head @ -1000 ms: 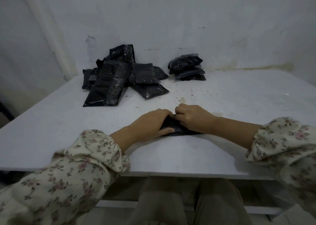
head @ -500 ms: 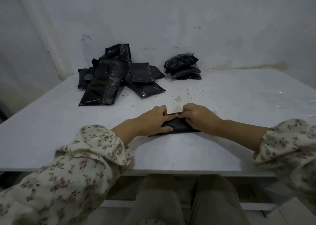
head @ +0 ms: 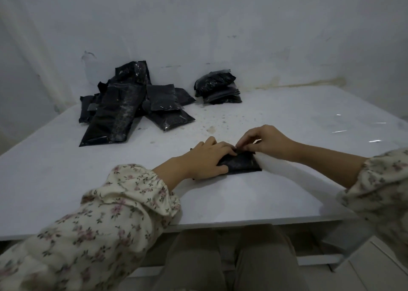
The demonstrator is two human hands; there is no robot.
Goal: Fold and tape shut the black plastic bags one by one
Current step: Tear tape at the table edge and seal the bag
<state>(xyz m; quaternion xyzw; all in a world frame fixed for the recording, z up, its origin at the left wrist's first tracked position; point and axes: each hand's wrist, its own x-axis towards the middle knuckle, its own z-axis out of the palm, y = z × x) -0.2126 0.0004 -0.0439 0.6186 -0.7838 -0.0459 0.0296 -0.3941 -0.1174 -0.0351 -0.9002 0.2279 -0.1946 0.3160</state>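
A small folded black plastic bag [head: 242, 164] lies on the white table [head: 287, 193] near the front edge. My left hand [head: 203, 160] rests flat over the bag's left half, fingers laid across its top and thumb along its near edge. My right hand [head: 267, 140] is arched above the bag's far right corner. Its fingertips pinch the upper fold of the bag, next to my left fingertips. Most of the bag's left part is hidden under my left hand.
A loose pile of long unfolded black bags [head: 123, 109] lies at the back left. A small stack of folded bags [head: 217, 87] sits at the back centre by the wall. Shiny clear strips [head: 357, 131], possibly tape, glint on the table's right side.
My right hand has lifted from lying flat on the bag and now pinches its far edge with the fingertips. My left hand has stayed on the bag.
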